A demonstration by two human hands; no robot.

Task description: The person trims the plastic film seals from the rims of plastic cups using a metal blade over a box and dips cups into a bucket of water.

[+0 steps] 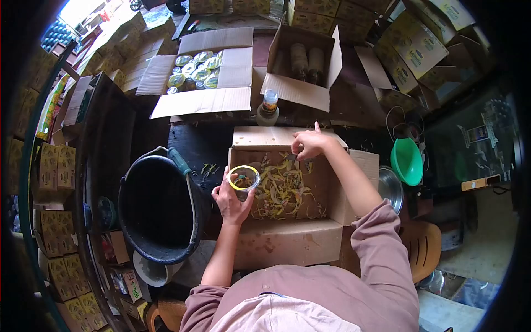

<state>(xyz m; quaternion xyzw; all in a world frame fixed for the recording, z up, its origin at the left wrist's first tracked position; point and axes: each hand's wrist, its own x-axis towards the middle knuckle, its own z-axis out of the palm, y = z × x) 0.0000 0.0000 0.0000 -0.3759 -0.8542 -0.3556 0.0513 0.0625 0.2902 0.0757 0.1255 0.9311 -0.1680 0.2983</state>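
Observation:
My left hand [229, 203] is wrapped round a clear plastic cup [244, 178] with a yellow rim. The cup is tilted so its mouth faces me, and something dark and greenish shows inside. Below and to the right lies an open cardboard box [287, 235], its floor scattered with thin yellow and pale strips [276, 191]. Over the box's far edge is my right hand [310, 144], with one digit stretched away and the other fingers curled down. Whatever these curled fingers hold, if anything, is too small to make out.
A black bucket [157, 252] stands at my left. Beyond the box are a glass bottle [268, 114], a carton of lidded cups [200, 102] and a carton [302, 94] holding two brown cylinders. A green bowl [406, 162] and a metal bowl [391, 191] are at right.

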